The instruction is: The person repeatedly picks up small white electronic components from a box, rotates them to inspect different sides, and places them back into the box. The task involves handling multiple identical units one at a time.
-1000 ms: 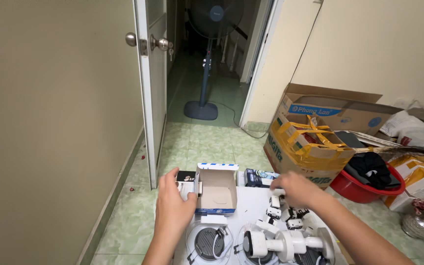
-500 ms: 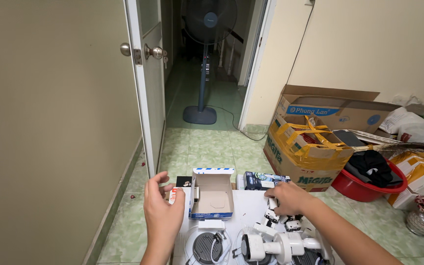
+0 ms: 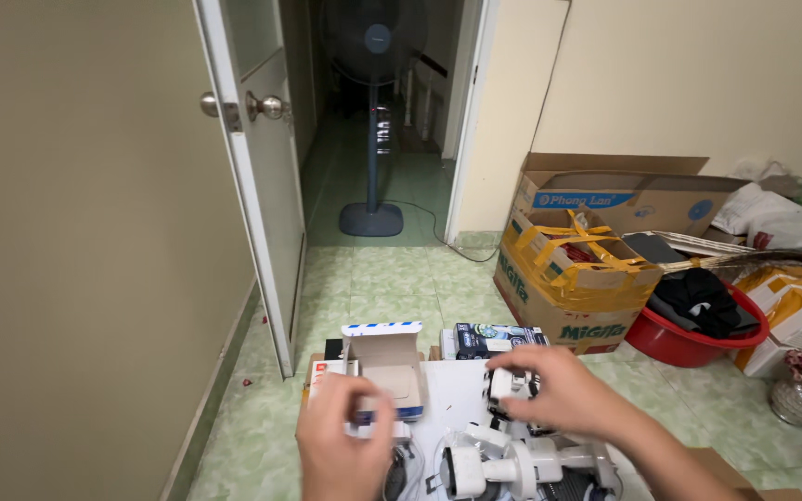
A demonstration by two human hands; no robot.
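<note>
Clutter crowds the white table (image 3: 457,390): the right hand (image 3: 559,394) pinches a small white plastic part (image 3: 510,382) that could slip; left hand (image 3: 345,441), grip unclear, might topple the open cardboard box (image 3: 387,371).

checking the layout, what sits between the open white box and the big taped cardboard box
In the head view, a small dark printed box lies between the open white box and the taped cardboard box, with green floor tile on its right.

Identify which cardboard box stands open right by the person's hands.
The small white box with the blue-striped flap raised, just above the left hand. The large brown cartons sit farther away by the wall.
</note>
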